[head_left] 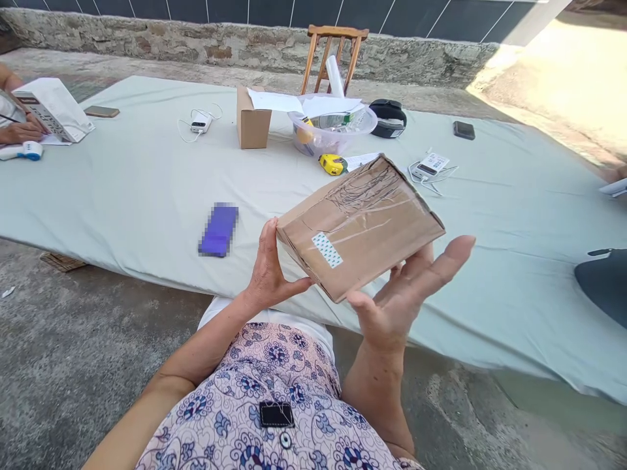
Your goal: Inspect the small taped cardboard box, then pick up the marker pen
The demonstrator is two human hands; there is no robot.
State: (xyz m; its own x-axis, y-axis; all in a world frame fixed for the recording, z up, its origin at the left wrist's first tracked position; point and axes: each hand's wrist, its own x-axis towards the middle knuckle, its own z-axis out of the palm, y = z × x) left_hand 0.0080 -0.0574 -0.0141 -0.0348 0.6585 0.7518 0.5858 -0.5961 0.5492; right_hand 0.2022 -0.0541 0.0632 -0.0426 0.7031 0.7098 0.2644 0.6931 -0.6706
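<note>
Tilted above the near side of the table is a brown cardboard box (377,222), with clear tape across its crumpled upper face and a small patterned sticker. My left hand (273,271) grips its left end, thumb at the near lower corner and fingers up along the side. Under the near right edge, my right hand (404,297) supports the box, thumb against the near corner and some fingers stretched out beyond it. The underside of the box is hidden. Left of my left hand, a blurred purple rectangular item (219,230) lies on the cloth.
A pale cloth covers the table (142,176). Behind the box are a yellow tape measure (332,164), a plastic basin (318,140), a smaller carton (253,124) and a black strapped device (388,119). White cabled devices lie either side. Another person's hand (24,130) writes at far left.
</note>
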